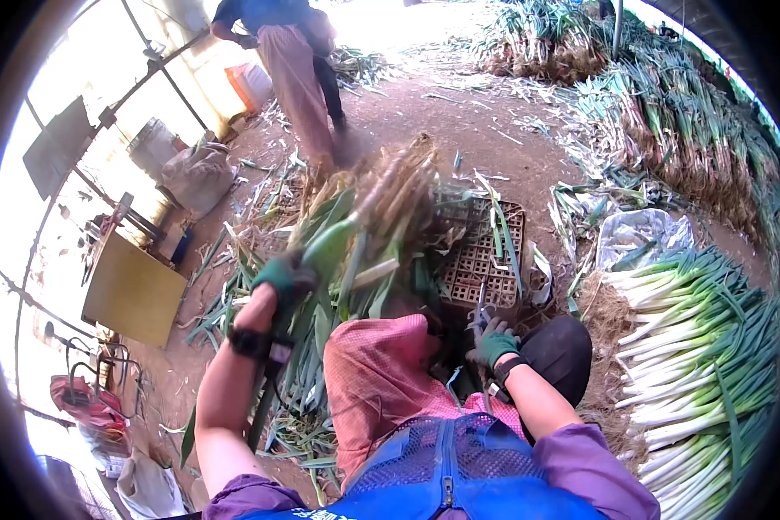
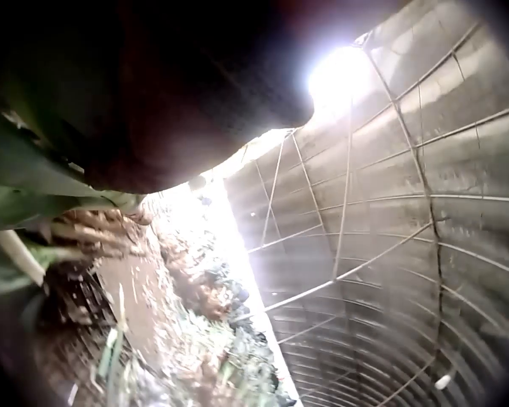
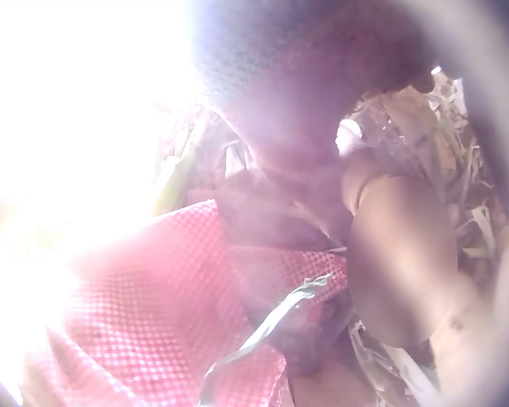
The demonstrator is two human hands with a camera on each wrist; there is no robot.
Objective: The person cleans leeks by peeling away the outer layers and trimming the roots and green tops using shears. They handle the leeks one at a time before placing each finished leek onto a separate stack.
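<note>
My left hand [image 1: 288, 276], in a green and dark glove, grips the leaves of a leek bunch [image 1: 342, 247] left of my knee. The bunch's brown roots [image 1: 407, 178] point up and away, blurred. In the left wrist view the hand [image 2: 195, 93] is a dark shape beside green leaves [image 2: 34, 203]. My gloved right hand [image 1: 494, 341] holds a slim metal tool [image 1: 481, 305], its tip pointing away, above the dark trouser leg. The right wrist view shows the hand [image 3: 305, 93] washed out by glare; its fingers are hard to make out.
Ahead lies a plastic crate [image 1: 485, 251] with loose leaves on it. Cleaned leeks [image 1: 693, 364] lie in a row at the right, beside a white plastic bag [image 1: 641, 236]. Uncleaned leeks [image 1: 667, 130] are piled behind. A person [image 1: 290, 78] stands ahead at the left. A sack [image 1: 198, 178] is near the wall.
</note>
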